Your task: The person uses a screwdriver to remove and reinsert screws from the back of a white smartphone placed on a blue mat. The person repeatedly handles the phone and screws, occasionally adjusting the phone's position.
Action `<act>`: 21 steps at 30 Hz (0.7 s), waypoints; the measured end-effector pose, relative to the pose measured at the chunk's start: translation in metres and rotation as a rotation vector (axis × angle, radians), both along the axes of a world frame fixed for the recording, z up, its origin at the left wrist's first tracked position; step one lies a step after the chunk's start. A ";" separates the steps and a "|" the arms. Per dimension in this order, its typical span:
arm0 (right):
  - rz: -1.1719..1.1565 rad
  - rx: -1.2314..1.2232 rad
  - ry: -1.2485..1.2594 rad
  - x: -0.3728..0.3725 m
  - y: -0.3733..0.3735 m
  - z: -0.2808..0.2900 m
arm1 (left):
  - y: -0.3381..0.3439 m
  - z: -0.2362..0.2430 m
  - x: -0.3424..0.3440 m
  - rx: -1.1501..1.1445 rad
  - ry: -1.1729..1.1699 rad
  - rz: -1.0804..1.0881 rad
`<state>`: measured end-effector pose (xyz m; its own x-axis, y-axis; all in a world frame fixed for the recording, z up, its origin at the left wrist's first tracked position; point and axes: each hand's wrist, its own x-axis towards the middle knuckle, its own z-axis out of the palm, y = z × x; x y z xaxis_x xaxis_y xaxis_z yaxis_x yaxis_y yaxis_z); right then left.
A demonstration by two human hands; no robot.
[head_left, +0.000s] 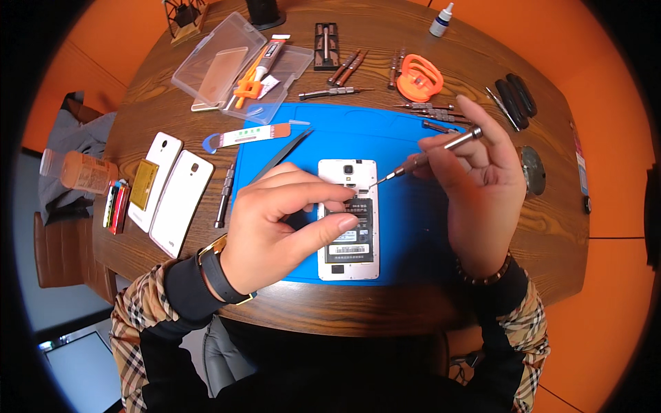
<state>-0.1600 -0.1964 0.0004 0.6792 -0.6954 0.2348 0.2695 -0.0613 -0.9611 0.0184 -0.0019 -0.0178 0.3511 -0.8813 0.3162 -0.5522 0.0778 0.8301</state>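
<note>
A white phone [348, 268] with its back off lies upright on the blue mat [420, 255], showing a black battery [359, 227]. My left hand [279, 227] hovers over or rests on its left side, thumb and curled fingers apart with nothing visible between them, hiding part of the battery. My right hand [485, 186] holds a slim metal screwdriver [416, 162], slanted down to the left, its tip at the phone's upper right near the small slots below the camera.
Two white panels [182, 199], a pry tool [251, 136] and tweezers [279, 155] lie leftward. An open plastic case [203, 72], several screwdrivers [348, 67], an orange suction cup [420, 77] and a small bottle [441, 20] sit behind. A round dish [533, 172] is at right.
</note>
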 end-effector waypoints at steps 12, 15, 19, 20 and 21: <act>0.103 -0.060 0.014 -0.001 0.016 -0.008 | 0.002 -0.004 -0.001 -0.041 0.067 -0.049; 0.116 -0.063 0.005 0.000 0.016 -0.007 | 0.002 -0.003 -0.002 -0.038 0.077 -0.033; 0.119 -0.008 -0.013 0.000 0.018 -0.006 | 0.001 -0.003 -0.003 -0.039 0.082 -0.019; 0.117 0.022 -0.023 0.000 0.018 -0.006 | 0.001 -0.003 -0.003 -0.038 0.079 -0.016; 0.114 0.024 -0.022 0.000 0.019 -0.006 | 0.001 -0.003 -0.003 -0.036 0.076 -0.014</act>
<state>-0.1598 -0.1775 -0.0056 0.7490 -0.6197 0.2345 0.2943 -0.0060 -0.9557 0.0153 -0.0006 -0.0204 0.3631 -0.8747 0.3210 -0.4864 0.1159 0.8660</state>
